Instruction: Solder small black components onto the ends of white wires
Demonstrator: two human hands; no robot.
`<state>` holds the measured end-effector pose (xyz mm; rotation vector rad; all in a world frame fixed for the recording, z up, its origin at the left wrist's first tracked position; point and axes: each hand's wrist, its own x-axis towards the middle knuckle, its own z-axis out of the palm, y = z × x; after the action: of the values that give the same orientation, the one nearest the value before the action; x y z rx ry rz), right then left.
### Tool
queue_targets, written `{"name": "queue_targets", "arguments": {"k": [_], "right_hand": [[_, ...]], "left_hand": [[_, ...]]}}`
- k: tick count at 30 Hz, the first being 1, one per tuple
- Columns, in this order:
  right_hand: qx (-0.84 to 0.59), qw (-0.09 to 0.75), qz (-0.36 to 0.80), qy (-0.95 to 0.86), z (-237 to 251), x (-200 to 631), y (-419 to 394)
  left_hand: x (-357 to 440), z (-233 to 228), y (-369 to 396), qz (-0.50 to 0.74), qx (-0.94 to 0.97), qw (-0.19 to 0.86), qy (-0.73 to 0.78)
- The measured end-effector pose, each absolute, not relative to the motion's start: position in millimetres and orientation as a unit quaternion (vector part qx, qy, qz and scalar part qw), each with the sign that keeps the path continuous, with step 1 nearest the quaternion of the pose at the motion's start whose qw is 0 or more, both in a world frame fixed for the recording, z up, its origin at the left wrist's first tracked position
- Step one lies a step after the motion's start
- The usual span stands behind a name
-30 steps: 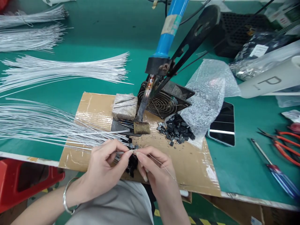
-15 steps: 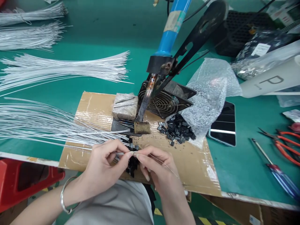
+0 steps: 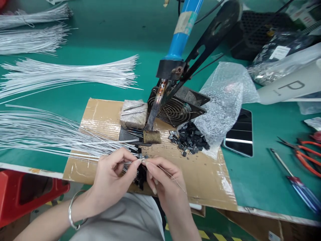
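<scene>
Both hands meet at the near edge of the cardboard sheet point(image 3: 205, 174), fingertips pinched together over a small dark part point(image 3: 142, 156). The left hand point(image 3: 112, 179) pinches a thin white wire point(image 3: 75, 154) at its right end; the wire's long axis runs almost level, left to right, and its tip points right toward the part. The right hand point(image 3: 163, 177) closes thumb and forefinger on the same spot, and a fine strand point(image 3: 175, 180) trails from its fingers toward the near right. Whether the wire tip touches the part cannot be told. A cluster of black pieces point(image 3: 141, 177) hangs just below the fingertips, between the two hands.

The wire comes from a fanned bundle of white wires point(image 3: 50, 137) that lies across the left of the green counter point(image 3: 112, 36), its ends pointing right onto the cardboard. More bundles point(image 3: 70, 75) lie farther back, also lengthwise left to right.

Beyond the hands, a blue-handled soldering iron point(image 3: 179, 36) slants down in its black stand point(image 3: 208, 36), tip toward a small sponge block point(image 3: 151, 136). A bubble-wrap bag point(image 3: 223, 100) lies open on the right of the cardboard, its mouth facing near left, with a heap of small black parts point(image 3: 189, 139) spilling out of it. A phone point(image 3: 239, 134) lies just right of the bag, and red-handled pliers point(image 3: 304, 155) and a screwdriver point(image 3: 296, 182) lie at the far right.
</scene>
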<state>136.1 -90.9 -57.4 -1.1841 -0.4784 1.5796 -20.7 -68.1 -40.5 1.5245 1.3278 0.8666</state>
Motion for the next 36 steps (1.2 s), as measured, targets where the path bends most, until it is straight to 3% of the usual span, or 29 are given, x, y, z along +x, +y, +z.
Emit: {"name": "queue_targets", "arguments": {"k": [36], "right_hand": [[-0.504, 0.616, 0.563, -0.220, -72, 109, -107]], "left_hand": [[-9, -36, -67, 0.399, 0.551, 0.482, 0.553]]}}
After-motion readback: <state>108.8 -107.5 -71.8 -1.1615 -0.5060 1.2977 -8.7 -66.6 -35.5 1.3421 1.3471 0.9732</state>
